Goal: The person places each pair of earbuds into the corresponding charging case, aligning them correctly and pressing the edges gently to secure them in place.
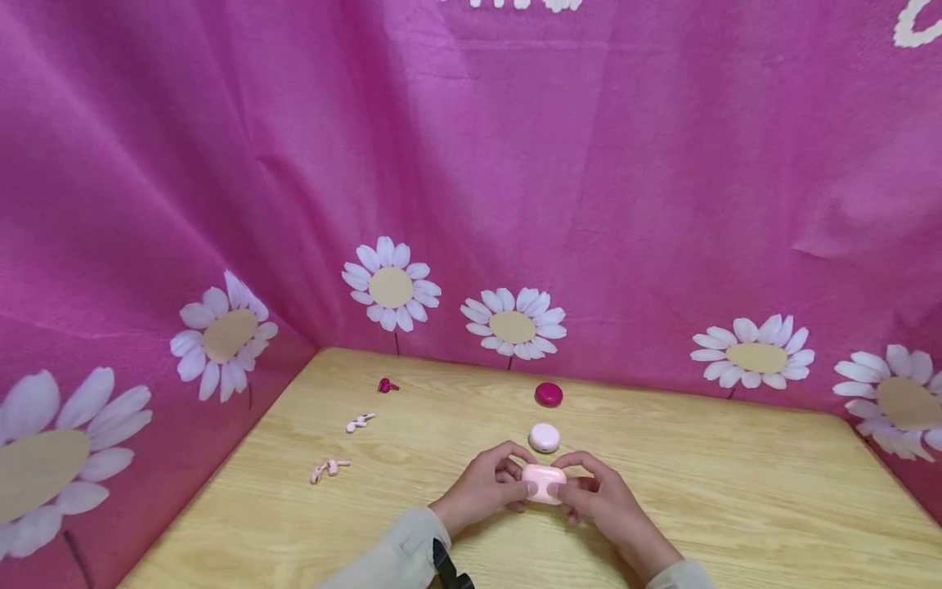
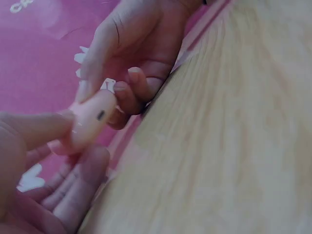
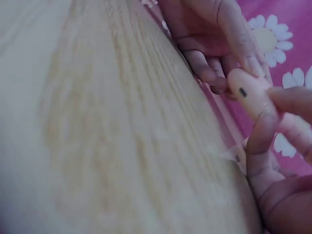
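A glossy light-pink earbud case [image 1: 543,474] is held between both hands near the front of the table. My left hand [image 1: 480,487] pinches its left end, thumb on the near face. At the opposite end, my right hand [image 1: 607,505] grips it the same way. A small dark port shows on the case [image 2: 92,119] in the left wrist view, and on the case [image 3: 251,95] in the right wrist view too. The lid looks closed. Just beyond the hands sits a round pale-pink case [image 1: 545,438], with a round magenta case [image 1: 548,394] behind it.
Along the left of the wooden table [image 1: 736,491] lie pink earbuds [image 1: 334,467], pale-pink earbuds [image 1: 359,423] and, farthest back, magenta earbuds [image 1: 387,385]. A pink curtain [image 1: 625,204] with daisy prints borders the table's back and sides.
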A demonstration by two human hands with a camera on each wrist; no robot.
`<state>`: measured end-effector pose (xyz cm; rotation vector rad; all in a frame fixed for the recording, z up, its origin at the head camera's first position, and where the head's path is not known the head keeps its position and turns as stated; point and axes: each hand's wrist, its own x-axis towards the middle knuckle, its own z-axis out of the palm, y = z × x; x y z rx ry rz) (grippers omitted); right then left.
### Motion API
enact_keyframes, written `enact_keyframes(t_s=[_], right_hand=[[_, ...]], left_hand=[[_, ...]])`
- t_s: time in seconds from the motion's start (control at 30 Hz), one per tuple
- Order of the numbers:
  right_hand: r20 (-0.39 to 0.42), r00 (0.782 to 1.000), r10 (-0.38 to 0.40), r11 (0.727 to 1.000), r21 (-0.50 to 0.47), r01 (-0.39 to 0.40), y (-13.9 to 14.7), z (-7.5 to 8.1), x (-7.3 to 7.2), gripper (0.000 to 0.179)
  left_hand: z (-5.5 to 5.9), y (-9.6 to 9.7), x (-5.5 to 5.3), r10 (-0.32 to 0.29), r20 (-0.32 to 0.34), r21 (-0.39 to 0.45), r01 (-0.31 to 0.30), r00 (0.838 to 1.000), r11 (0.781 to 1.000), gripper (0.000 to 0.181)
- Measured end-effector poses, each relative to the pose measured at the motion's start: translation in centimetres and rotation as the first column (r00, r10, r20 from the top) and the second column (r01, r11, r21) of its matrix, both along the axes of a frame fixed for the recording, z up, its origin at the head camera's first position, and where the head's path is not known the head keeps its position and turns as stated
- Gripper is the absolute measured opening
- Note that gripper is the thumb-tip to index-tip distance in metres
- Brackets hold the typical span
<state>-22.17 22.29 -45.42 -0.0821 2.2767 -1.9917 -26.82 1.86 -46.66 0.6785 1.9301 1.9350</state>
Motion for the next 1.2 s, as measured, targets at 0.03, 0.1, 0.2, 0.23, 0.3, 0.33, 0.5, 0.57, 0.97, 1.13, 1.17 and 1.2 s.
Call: enact_keyframes(t_s=[0.03,0.1,0.2,0.23,0.3,0.33,0.5,0.57,0.97,1.13,1.17,1.2], right_hand=[[0.010,1.000,-0.003,0.999,-0.037,0.004,0.0,-0.1,-0.1,0.042],[0.020,1.000,-0.016,0.994,-0.103,0.018,-0.2,-0.3,-0.2,0.043],[0.014,0.999,-0.046,0.979,-0.200,0.048,-0.4,-0.7,-0.5,0.045],[0.012,0.998,-0.058,0.973,-0.223,0.060,-0.5,-0.8,-0.5,0.046],[0.010,0.997,-0.078,0.962,-0.260,0.078,-0.6,-1.2,-0.6,0.048],[0.006,0.996,-0.086,0.957,-0.277,0.084,-0.7,-1.3,-0.6,0.050],[-0.032,0.993,-0.113,0.940,-0.329,0.096,-0.8,-1.6,-0.5,0.054],[-0.059,0.991,-0.118,0.938,-0.335,0.092,-0.8,-1.5,-0.7,0.054],[-0.207,0.978,-0.025,0.949,-0.311,-0.042,-0.6,-2.4,-0.3,0.039],[-0.280,0.960,0.027,0.945,-0.304,-0.116,-0.5,-2.2,-0.5,0.033],[-0.285,0.958,0.029,0.945,-0.304,-0.119,-0.4,-2.2,-0.6,0.033],[-0.290,0.957,0.028,0.946,-0.302,-0.119,-0.4,-2.1,-0.7,0.032]], left_hand=[[-0.1,0.1,0.0,-0.004,0.025,0.047,0.003,1.000,0.999,0.030],[-0.2,0.2,-0.1,-0.001,0.052,0.108,-0.005,0.999,0.994,0.032],[-0.4,0.3,-0.3,0.010,0.075,0.172,-0.022,0.997,0.985,0.035],[-0.5,0.3,-0.3,0.017,0.081,0.180,-0.032,0.997,0.983,0.035],[-0.7,0.3,-0.4,0.030,0.092,0.188,-0.047,0.995,0.981,0.036],[-0.8,0.3,-0.4,0.037,0.097,0.188,-0.055,0.995,0.981,0.036],[-0.9,0.1,-0.5,0.062,0.115,0.176,-0.082,0.991,0.981,0.040],[-0.8,0.2,-0.6,0.072,0.108,0.183,-0.091,0.991,0.979,0.040],[-0.9,0.1,0.4,0.063,0.080,0.210,-0.079,0.995,0.975,0.041],[-0.6,0.1,0.2,0.040,0.003,0.228,-0.040,0.999,0.973,0.039],[-0.6,0.1,0.1,0.035,-0.008,0.233,-0.033,0.999,0.972,0.037],[-0.5,0.2,0.0,0.033,-0.019,0.235,-0.028,0.999,0.972,0.034]])
